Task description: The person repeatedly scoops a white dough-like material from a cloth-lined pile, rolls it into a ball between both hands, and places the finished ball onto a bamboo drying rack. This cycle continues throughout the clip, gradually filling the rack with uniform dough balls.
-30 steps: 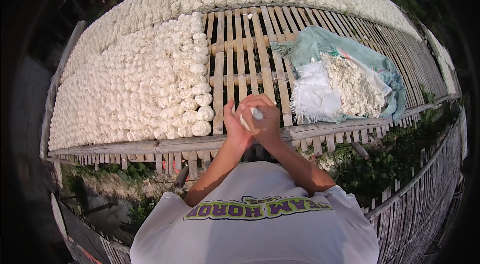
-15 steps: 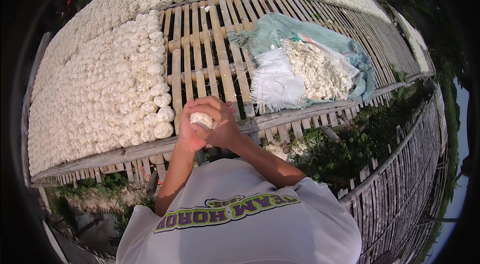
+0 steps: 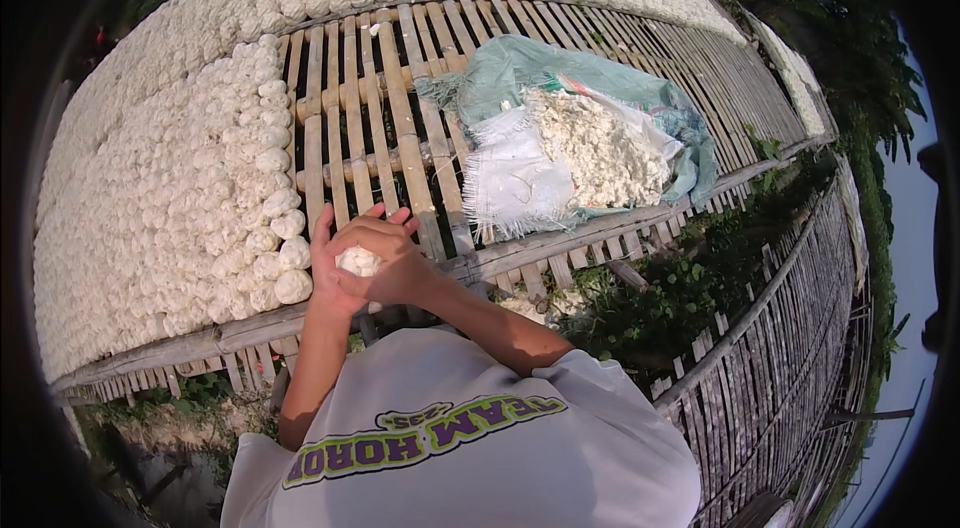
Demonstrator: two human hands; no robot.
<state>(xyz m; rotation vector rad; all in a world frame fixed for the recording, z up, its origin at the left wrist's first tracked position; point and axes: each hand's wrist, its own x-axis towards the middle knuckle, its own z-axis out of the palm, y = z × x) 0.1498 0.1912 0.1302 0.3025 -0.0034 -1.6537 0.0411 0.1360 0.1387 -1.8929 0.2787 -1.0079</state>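
Observation:
A white ball of crumbly, dough-like stuff (image 3: 357,262) sits between my two hands, above the near edge of a bamboo rack. My left hand (image 3: 328,273) cups it from the left and below, its thumb side raised. From the right, my right hand (image 3: 395,263) curves over it, fingers bent and slightly spread at the top. Both palms press round the ball, so only its upper face shows. Just left of my hands, rows of similar white balls (image 3: 200,198) cover the slats. Loose white crumbly mass (image 3: 605,150) lies to the right on an opened sack.
The green and white woven sack (image 3: 520,63) is spread open, with a frayed white flap (image 3: 515,173). Gapped bamboo slats (image 3: 400,143) lie between sack and balls. A bamboo pole (image 3: 530,250) edges the rack. Another slatted rack (image 3: 790,348) stands at right, with green plants (image 3: 650,313) between.
My hands have loosened a little and the fingers are more spread, showing more of the ball. The whole view has shifted, so the rack and sack appear further left.

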